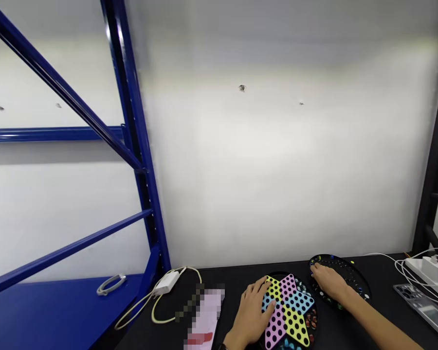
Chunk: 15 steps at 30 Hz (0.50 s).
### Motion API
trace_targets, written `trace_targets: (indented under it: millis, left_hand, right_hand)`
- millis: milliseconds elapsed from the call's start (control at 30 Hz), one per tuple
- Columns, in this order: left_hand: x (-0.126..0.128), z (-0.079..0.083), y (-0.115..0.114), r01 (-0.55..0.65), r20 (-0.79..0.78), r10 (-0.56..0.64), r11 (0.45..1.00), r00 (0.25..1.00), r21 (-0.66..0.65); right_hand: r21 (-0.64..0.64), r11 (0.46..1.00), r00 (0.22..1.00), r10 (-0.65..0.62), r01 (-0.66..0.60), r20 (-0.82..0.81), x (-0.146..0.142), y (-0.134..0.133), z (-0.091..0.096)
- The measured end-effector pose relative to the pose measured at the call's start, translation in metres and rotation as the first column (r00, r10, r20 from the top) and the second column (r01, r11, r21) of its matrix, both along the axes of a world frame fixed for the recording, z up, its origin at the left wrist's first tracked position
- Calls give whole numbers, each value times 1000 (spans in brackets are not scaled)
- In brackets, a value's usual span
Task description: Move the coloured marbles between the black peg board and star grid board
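Observation:
A star-shaped Chinese checkers board [296,302] in yellow, pink and blue, dotted with black holes, lies in a round black tray [316,324]. Glass marbles [311,319] show in the gaps between the star's points. My left hand [253,307] rests with fingers spread on the board's left side. To the right, a second round black tray [361,277] holds several small marbles near its rim. My right hand [327,280] reaches into its left side, fingers bent together and pointing down. What those fingertips hold, if anything, is hidden.
Left of the board lie a partly blurred pink and white packet [207,316] and a white adapter [167,283] with its cable. A power strip [428,272] and a clear case [423,306] are at the right. Blue shelving [146,170] stands left; a white wall [277,184] is behind.

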<state>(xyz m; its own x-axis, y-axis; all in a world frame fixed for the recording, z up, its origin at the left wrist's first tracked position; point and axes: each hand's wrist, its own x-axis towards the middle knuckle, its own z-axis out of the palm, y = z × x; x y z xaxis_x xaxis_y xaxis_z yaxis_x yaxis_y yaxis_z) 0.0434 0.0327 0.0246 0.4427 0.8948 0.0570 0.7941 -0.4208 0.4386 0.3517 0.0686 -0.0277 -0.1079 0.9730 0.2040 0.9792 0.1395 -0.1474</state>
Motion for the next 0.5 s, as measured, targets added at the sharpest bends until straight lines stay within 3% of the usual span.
trace_targets:
  millis: [100,167,200,267,300,367,400,433,500]
  left_hand:
    - [0,3,-2,-5,4,5,1000,1000,-13]
    - [0,5,-3,-7,14,7,1000,1000,-19]
    - [0,5,-3,-10,16,10,1000,1000,-20]
    - [0,5,-3,-13,15,14,1000,1000,-21]
    - [-1,4,-2,-13,12,13,1000,1000,-22]
    - [-1,2,-1,-11,9,11,1000,1000,-22]
    - [-1,2,-1,-9,14,10,1000,1000,-19]
    - [-2,2,-1,-8,19,8,1000,1000,-13]
    - [-2,1,-1,-5,28,5,1000,1000,-3]
  right_hand:
    - [32,999,980,-3,10,-198,5,3,7]
    - [35,998,891,-34,56,-452,10,6,15]
    - [24,997,813,-51,80,-580,12,8,20]
    - [-8,996,561,-59,93,-826,16,12,29]
    - [-18,997,416,-50,79,-908,18,13,33]
    - [-23,998,197,-32,52,-980,20,15,40]
    - [-30,998,148,-38,58,-988,21,15,41]
    - [-38,996,160,-50,78,-986,21,17,42]
    - [-53,990,249,-85,133,-965,21,20,39]
